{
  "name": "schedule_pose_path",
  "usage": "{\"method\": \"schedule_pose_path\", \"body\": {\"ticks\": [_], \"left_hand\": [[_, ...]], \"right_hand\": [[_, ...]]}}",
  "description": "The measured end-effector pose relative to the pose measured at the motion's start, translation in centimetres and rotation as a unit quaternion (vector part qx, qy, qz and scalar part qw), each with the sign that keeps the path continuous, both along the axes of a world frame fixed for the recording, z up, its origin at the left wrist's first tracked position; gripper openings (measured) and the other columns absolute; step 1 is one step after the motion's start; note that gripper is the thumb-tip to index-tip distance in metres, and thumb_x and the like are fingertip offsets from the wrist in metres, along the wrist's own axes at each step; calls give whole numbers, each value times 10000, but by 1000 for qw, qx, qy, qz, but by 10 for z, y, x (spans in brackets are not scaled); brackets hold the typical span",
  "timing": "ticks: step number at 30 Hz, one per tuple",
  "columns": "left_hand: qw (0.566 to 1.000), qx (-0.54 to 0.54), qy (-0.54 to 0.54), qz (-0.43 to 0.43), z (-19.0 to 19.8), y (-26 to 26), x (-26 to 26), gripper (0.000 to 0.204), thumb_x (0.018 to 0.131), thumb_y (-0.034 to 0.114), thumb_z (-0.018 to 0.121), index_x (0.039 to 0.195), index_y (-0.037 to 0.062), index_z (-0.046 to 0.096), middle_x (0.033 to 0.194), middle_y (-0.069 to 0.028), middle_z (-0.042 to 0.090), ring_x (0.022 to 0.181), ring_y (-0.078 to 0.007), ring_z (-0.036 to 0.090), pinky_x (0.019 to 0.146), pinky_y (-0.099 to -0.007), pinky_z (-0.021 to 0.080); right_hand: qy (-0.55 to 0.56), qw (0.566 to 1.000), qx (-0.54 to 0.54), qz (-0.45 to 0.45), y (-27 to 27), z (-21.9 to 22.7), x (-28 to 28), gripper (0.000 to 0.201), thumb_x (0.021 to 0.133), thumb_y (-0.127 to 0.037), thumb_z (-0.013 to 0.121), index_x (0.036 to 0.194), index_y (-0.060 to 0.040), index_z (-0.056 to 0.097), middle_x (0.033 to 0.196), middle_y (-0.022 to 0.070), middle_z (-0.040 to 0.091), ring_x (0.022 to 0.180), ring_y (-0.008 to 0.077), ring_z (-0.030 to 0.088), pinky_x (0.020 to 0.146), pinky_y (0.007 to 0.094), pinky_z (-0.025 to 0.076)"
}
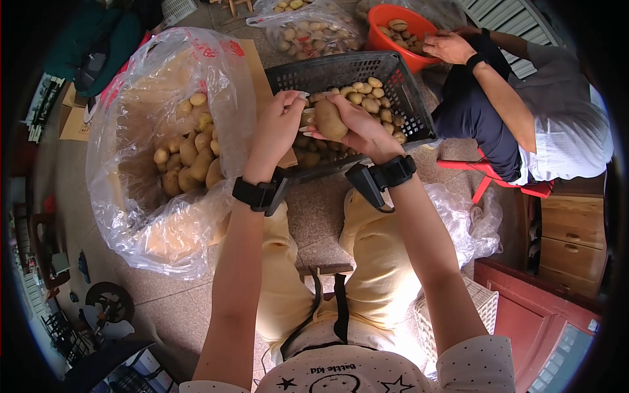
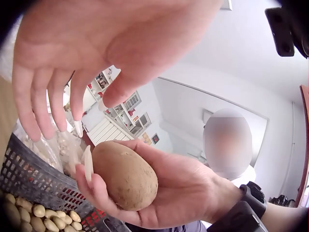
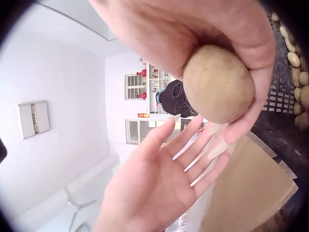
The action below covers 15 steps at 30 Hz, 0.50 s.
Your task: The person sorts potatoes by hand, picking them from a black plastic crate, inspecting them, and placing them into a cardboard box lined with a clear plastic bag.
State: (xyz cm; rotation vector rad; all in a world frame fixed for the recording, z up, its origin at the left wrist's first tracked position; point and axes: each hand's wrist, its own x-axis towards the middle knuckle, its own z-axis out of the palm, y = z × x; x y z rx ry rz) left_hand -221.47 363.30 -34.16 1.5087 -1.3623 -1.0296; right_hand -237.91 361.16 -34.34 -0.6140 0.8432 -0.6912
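A large brown potato [image 1: 331, 120] lies in the right hand [image 1: 360, 128], whose fingers curl round it above the black crate. In the left wrist view the same potato [image 2: 126, 175] rests against the palm and fingers of the right hand [image 2: 178, 188]. The left hand [image 1: 280, 124] is close beside it with fingers extended, holding nothing. The right wrist view shows the left hand [image 3: 164, 179] with its palm turned up and fingers spread near the potato [image 3: 218, 84].
The black crate [image 1: 393, 78] holds many smaller potatoes. On the left, a plastic-lined box [image 1: 232, 85] contains large potatoes. A person in grey [image 1: 563, 111] sits at the right, hands in an orange basin [image 1: 419, 62]. Bagged potatoes [image 1: 314, 39] lie behind the crate.
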Motion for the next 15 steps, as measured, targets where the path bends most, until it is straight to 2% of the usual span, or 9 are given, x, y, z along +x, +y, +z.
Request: {"method": "schedule_pose_path", "body": {"ticks": [5,8,10,15], "left_hand": [[1000,10,13,6,3,2,-1,397,894,324,481,1094,-10,555,1041,-153,614,982,-269,586,847,-312,426],[1000,15,9,-9,3,2,-1,406,903,344,475,1093,-6,553,1031,-136,617,980,-253,583,844,-302,424],[1000,23,16,-14,10,4,-3,415,907,352,471,1093,-10,550,1022,-131,617,973,-243,583,842,-297,423],[999,23,27,-25,10,5,-5,443,913,374,469,1093,-25,543,988,-119,616,946,-211,581,830,-280,421]], "right_hand": [[5,1000,-9,-3,-1,-4,-1,347,966,-294,391,1140,0,448,978,136,590,826,239,630,750,325,550],[12,1000,-13,-6,-1,-6,0,338,965,-292,397,1136,-6,456,972,129,592,805,224,628,719,314,546],[8,999,-37,-40,1,-6,1,338,966,-296,395,1127,-7,466,971,127,593,809,216,628,713,311,542],[25,998,-25,-55,0,-2,1,370,957,-331,386,1090,-4,495,967,104,612,854,165,622,761,281,508]]}}
